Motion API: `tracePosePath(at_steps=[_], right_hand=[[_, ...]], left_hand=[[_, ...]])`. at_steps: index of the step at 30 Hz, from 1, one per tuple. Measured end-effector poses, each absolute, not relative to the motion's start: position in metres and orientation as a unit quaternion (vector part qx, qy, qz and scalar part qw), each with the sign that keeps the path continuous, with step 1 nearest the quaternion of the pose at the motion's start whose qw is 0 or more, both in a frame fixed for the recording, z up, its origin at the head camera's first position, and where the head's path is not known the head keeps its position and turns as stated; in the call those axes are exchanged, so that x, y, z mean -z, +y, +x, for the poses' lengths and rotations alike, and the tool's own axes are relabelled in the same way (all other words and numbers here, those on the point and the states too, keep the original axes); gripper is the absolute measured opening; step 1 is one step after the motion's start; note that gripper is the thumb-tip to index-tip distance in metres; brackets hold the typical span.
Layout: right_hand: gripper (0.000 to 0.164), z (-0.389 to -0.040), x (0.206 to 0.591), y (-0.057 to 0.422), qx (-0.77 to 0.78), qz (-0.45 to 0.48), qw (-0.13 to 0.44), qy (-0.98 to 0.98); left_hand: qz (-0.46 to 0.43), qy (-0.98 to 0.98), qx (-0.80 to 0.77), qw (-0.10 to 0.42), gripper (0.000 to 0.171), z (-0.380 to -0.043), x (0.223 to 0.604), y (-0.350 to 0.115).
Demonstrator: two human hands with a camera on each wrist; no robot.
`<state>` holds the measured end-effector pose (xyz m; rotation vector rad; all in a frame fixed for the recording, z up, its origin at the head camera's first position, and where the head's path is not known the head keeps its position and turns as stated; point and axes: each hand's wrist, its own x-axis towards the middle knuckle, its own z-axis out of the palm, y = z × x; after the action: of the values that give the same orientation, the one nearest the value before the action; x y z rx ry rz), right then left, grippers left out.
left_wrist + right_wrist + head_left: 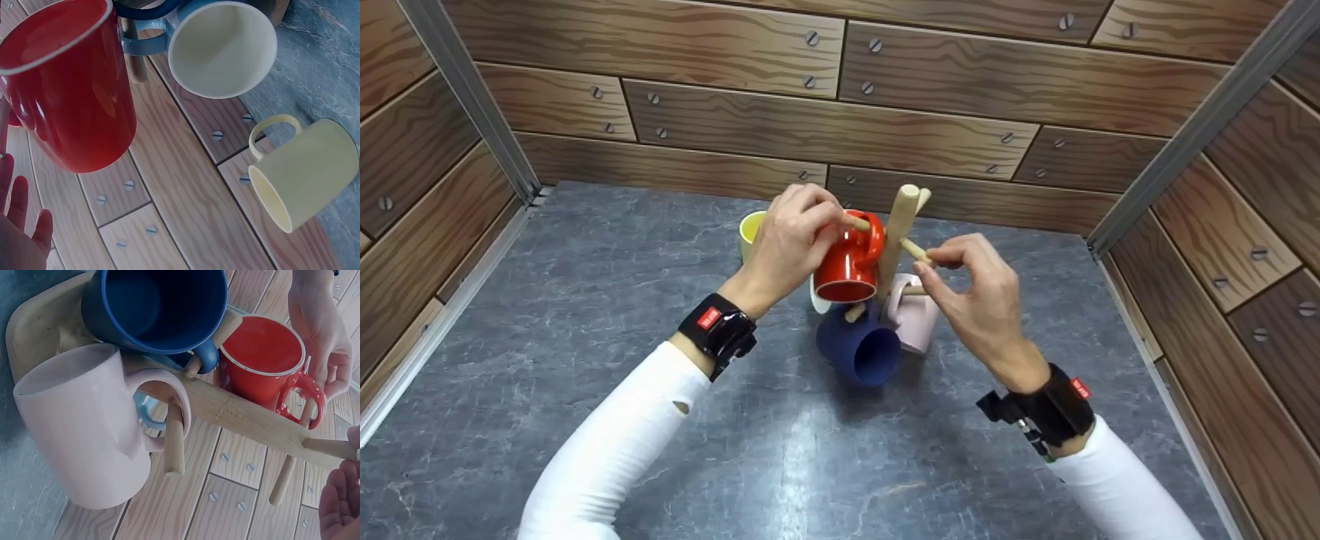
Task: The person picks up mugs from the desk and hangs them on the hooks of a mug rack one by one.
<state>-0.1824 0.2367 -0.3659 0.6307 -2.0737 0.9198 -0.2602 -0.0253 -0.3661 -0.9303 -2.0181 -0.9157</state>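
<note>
A wooden mug tree (pixel 894 240) stands with several mugs on its pegs. The red mug (pixel 847 262) hangs by its handle from an upper left peg (pixel 856 222). At the tip of that peg, my left hand (pixel 791 240) pinches it. My right hand (pixel 979 300) pinches the end of the upper right peg (pixel 913 249), which carries no mug. Lower down hang a dark blue mug (pixel 844 345) and a pale pink mug (pixel 919 322). In the left wrist view, a light blue mug with white inside (pixel 222 50) also hangs there.
A yellow mug (pixel 306 174) lies on its side on the grey marbled surface (pixel 697 465), behind my left hand. Wood-patterned walls (pixel 735 112) close off the back and both sides. Another peg (pixel 924 196) shows behind the post's top.
</note>
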Motion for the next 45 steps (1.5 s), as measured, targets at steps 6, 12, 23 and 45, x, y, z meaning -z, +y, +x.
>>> tracePosePath(at_steps=[6,12,23,45], right_hand=[[0.018,-0.183,0.366,0.228,-0.35,0.268,0.395,-0.806],[0.022,-0.184,0.366,0.221,-0.345,0.286,0.402,-0.799],[0.023,-0.186,0.367,0.213,-0.341,0.295,0.404,-0.796],[0.042,-0.191,0.392,0.271,-0.347,0.25,0.4,-0.811]], left_hand=[[-0.344,-0.79,0.367,0.35,0.005,-0.265,0.366,-0.024],[-0.34,-0.793,0.381,0.331,0.005,-0.268,0.363,-0.024],[-0.342,-0.792,0.381,0.332,0.006,-0.273,0.363,-0.024],[-0.34,-0.854,0.327,0.219,0.065,-0.301,0.393,-0.097]])
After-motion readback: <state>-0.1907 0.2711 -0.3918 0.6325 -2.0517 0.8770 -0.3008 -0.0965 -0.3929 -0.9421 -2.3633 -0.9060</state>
